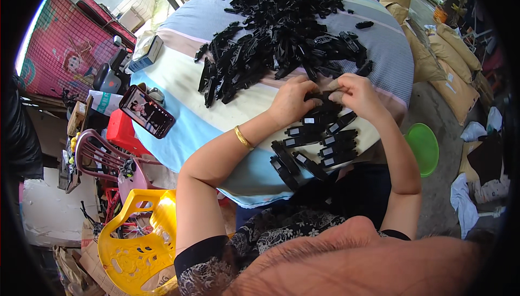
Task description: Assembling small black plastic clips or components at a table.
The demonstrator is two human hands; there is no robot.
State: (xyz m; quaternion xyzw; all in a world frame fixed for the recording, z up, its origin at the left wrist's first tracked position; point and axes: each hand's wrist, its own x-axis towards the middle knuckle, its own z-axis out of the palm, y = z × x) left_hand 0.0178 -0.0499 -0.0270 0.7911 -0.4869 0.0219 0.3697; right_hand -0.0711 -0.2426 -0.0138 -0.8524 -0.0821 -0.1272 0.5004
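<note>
My left hand (295,101) and my right hand (355,94) meet over the near right part of the round table. Their fingertips pinch a small black plastic part (324,99), mostly covered by the fingers. Just below the hands lie several finished-looking black plastic pieces (338,150) in short rows, some with a small pale label. Beyond my hands spreads a big heap of loose, long black plastic parts (287,30). Its near edge reaches almost to my fingers. A gold bangle (243,138) circles my left wrist.
A striped cloth (184,82) covers the table. At its left edge are a phone (146,111) with a lit screen and a tissue box (146,54). A yellow chair (138,242) stands at the lower left, a green basin (422,150) and stacked sacks (455,90) at the right.
</note>
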